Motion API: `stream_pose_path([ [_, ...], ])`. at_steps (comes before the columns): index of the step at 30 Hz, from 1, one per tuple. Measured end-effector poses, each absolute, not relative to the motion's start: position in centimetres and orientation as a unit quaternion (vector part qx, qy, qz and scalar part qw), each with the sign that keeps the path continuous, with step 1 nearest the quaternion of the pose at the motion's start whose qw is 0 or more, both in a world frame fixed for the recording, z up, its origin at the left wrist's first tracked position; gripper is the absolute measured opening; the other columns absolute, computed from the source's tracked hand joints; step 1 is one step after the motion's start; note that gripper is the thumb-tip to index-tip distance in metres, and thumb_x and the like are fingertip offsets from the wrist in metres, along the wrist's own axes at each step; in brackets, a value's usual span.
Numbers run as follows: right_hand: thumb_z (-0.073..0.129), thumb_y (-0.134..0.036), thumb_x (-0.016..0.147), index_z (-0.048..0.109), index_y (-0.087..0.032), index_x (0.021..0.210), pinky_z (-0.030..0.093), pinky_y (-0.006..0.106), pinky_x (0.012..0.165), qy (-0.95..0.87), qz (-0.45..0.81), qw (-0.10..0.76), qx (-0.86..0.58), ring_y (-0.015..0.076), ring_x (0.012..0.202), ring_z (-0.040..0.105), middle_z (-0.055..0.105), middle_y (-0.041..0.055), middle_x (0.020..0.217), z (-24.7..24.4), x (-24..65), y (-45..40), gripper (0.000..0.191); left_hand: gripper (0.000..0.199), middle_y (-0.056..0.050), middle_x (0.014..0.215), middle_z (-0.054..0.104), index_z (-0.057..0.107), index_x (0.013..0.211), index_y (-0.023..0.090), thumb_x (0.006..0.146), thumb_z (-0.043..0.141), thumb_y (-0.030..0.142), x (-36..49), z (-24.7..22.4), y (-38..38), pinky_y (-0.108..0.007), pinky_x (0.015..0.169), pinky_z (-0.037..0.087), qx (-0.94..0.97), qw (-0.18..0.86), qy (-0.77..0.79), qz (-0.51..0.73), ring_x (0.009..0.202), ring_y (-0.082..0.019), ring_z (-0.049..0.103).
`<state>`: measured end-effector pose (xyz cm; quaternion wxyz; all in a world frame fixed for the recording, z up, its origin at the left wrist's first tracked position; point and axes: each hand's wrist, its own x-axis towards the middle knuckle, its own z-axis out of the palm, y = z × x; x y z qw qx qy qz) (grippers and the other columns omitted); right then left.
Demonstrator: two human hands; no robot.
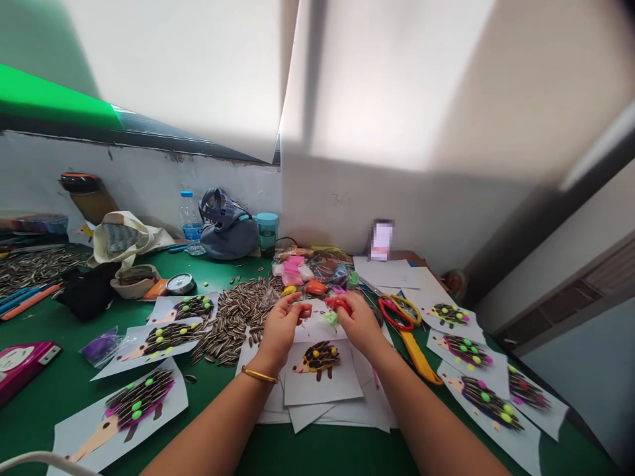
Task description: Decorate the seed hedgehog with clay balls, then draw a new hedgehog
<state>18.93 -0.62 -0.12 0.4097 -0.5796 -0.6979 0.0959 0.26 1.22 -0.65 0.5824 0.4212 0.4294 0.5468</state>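
My right hand (358, 322) is closed around a piece of red modelling clay (339, 303), some of which sticks out past the fingertips. Opposite it, my left hand (282, 328) has thumb and fingers pinched together; what they hold, if anything, is too small to make out. Both hands hover above a white card with a hedgehog picture (321, 360), its back covered in sunflower seeds with a few yellow clay dots. This card lies on a stack of white paper (317, 416). A light green packet of clay (331, 318) is beside the right fingers.
A pile of sunflower seeds (231, 317) spreads left of my hands. Finished-looking hedgehog cards (141, 406) lie at both sides. Red-handled scissors (395, 313) and a yellow cutter (419, 360) sit right. Bagged clay (292, 270), a blue bag (229, 228) and a phone (381, 239) stand behind.
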Motion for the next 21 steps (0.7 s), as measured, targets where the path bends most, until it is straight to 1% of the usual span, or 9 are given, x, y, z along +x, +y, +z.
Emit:
stream_pose_path([
  [2,0.048,-0.016,0.084,0.067,-0.019,0.097,0.046,0.035,0.086,-0.714,0.067,0.369,-0.591,0.0217,0.095,0.058,0.064,0.0084,0.099,-0.2,18.8,0.4,0.023,0.037,-0.005,0.073,0.071,0.067,0.092,0.014,0.07,0.073,0.043,0.2,-0.6,1.1,-0.022,0.058,0.043,0.403,0.595,0.429,0.547,0.062,-0.012,0.062],
  [4,0.05,-0.013,0.081,0.066,-0.018,0.105,0.045,0.037,0.089,-0.736,0.038,0.318,-0.596,0.0235,0.1,0.057,0.064,0.0105,0.105,-0.4,18.4,1.5,0.029,0.037,-0.003,0.067,0.068,0.069,0.081,0.013,0.065,0.077,0.046,0.2,-0.6,1.0,-0.021,0.055,0.041,0.384,0.617,0.413,0.549,0.059,-0.01,0.058],
  [6,0.052,-0.013,0.082,0.064,-0.019,0.111,0.044,0.039,0.092,-0.753,0.009,0.279,-0.596,0.0251,0.103,0.056,0.066,0.0112,0.108,-0.5,17.9,2.6,0.032,0.039,-0.003,0.07,0.068,0.071,0.082,0.014,0.061,0.081,0.044,0.3,-0.4,0.8,-0.02,0.054,0.041,0.361,0.65,0.384,0.547,0.059,-0.008,0.056],
  [9,0.057,-0.017,0.082,0.066,-0.023,0.11,0.044,0.043,0.091,-0.766,-0.008,0.241,-0.595,0.027,0.107,0.056,0.067,0.0095,0.111,-0.5,17.4,3.7,0.029,0.038,-0.003,0.075,0.068,0.073,0.09,0.015,0.058,0.085,0.033,0.3,0.0,0.6,-0.017,0.054,0.041,0.331,0.703,0.347,0.524,0.059,-0.006,0.054],
  [12,0.055,-0.019,0.084,0.064,-0.025,0.115,0.043,0.046,0.096,-0.769,-0.003,0.268,-0.58,0.0265,0.114,0.053,0.064,0.008,0.122,0.0,17.3,3.2,0.033,0.033,-0.005,0.081,0.07,0.073,0.094,0.016,0.065,0.081,0.027,0.3,0.4,0.4,-0.017,0.057,0.044,0.314,0.736,0.329,0.501,0.063,-0.007,0.057],
  [14,0.048,-0.02,0.089,0.061,-0.025,0.123,0.04,0.045,0.102,-0.769,-0.004,0.319,-0.553,0.024,0.121,0.051,0.06,0.0076,0.128,0.7,17.3,1.6,0.036,0.029,-0.007,0.086,0.071,0.073,0.097,0.016,0.071,0.077,0.029,0.3,0.5,0.1,-0.018,0.059,0.045,0.317,0.748,0.325,0.485,0.067,-0.009,0.06],
  [16,0.041,-0.021,0.093,0.054,-0.025,0.132,0.037,0.044,0.107,-0.787,-0.006,0.344,-0.512,0.022,0.129,0.045,0.055,0.0062,0.136,1.4,17.1,-0.5,0.041,0.027,-0.007,0.086,0.071,0.072,0.095,0.016,0.074,0.075,0.033,0.5,0.5,-0.2,-0.019,0.06,0.046,0.331,0.753,0.329,0.463,0.07,-0.01,0.063],
  [18,0.04,-0.025,0.094,0.045,-0.024,0.14,0.032,0.047,0.111,-0.81,-0.026,0.326,-0.487,0.0233,0.137,0.035,0.046,0.0063,0.145,1.7,17.0,-2.7,0.046,0.029,-0.007,0.083,0.071,0.071,0.09,0.015,0.073,0.076,0.038,0.9,0.4,-0.7,-0.02,0.061,0.046,0.35,0.754,0.329,0.447,0.071,-0.012,0.065],
  [21,0.046,-0.044,0.093,0.029,-0.021,0.149,0.022,0.056,0.114,-0.836,-0.065,0.268,-0.474,0.0296,0.142,0.025,0.038,0.01,0.15,1.2,17.0,-4.9,0.062,0.031,-0.007,0.082,0.072,0.07,0.088,0.014,0.072,0.077,0.04,1.6,0.3,-1.5,-0.023,0.066,0.048,0.358,0.762,0.313,0.439,0.073,-0.014,0.066],
])
